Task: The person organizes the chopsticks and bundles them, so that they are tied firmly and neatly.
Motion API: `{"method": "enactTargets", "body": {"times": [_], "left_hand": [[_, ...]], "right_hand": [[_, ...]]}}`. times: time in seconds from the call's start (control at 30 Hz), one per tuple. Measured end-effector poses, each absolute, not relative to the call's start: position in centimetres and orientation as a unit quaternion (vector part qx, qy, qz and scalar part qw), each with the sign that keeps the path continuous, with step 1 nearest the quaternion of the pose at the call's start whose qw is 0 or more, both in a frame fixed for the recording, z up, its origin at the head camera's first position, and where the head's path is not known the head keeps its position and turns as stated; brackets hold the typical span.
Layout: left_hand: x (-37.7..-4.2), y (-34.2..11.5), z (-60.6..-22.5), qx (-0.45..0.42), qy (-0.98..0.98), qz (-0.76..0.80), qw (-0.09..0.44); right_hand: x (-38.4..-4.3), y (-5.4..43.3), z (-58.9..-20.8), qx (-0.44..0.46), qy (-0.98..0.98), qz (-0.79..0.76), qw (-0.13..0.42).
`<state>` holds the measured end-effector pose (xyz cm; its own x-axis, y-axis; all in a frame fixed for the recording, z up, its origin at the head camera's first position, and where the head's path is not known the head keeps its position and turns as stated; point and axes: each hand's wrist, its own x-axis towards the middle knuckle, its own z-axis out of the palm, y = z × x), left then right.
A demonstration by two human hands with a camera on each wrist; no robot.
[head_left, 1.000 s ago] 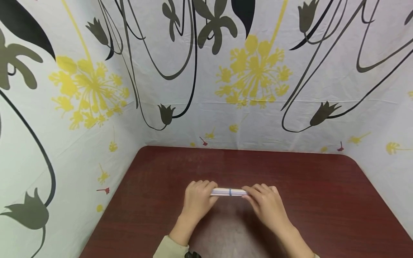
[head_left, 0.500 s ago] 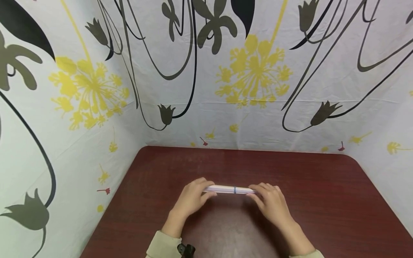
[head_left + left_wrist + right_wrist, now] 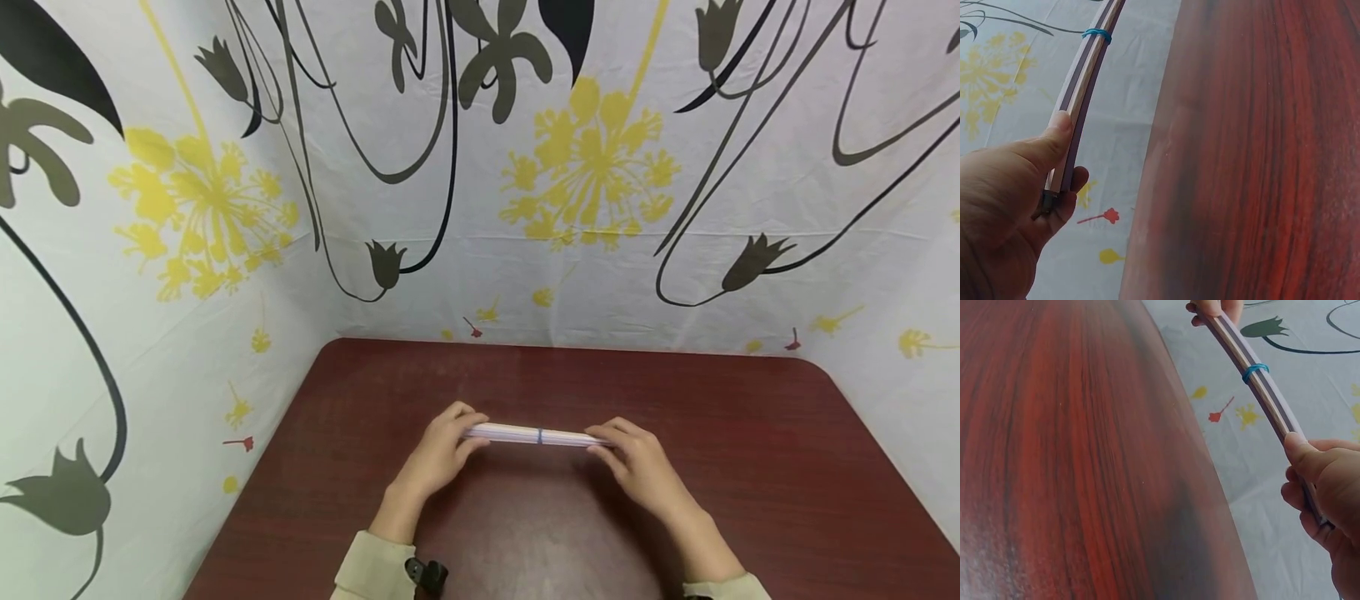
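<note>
A slim, straight bundle of long strips (image 3: 510, 433), in white, purple and pale wood tones, is held level above the table. A blue elastic band (image 3: 539, 436) wraps around its middle, turquoise in the wrist views. My left hand (image 3: 435, 452) grips one end; in the left wrist view its thumb (image 3: 1060, 125) lies along the strips and fingers curl behind. A dark tip (image 3: 1049, 201) shows below that grip. At the other end, my right hand (image 3: 641, 467) pinches the bundle between thumb and fingers. What the strips are exactly, I cannot tell.
Beneath both hands spreads a dark red wood-grain table (image 3: 555, 533) with rounded far corners. White cloth (image 3: 480, 208) with yellow and grey flower prints hangs behind it and along the sides. A black strap piece (image 3: 427, 577) sits at the left cuff.
My hands have moved apart toward the bundle's ends, exposing more of its length. The left hand shifted left and slightly up, the right slightly right. Both keep hold.
</note>
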<state>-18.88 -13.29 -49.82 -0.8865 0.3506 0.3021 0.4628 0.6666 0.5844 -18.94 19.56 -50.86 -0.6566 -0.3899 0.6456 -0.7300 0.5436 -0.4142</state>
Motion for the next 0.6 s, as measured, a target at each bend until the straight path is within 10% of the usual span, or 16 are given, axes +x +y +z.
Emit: {"method": "enactTargets", "body": {"times": [0.6], "left_hand": [[-20.1, -12.9, -52.2, -0.207, -0.934, -0.278, 0.084]], "right_hand": [[-20.1, 20.5, -53.3, 0.274, -0.889, 0.255, 0.265]]}}
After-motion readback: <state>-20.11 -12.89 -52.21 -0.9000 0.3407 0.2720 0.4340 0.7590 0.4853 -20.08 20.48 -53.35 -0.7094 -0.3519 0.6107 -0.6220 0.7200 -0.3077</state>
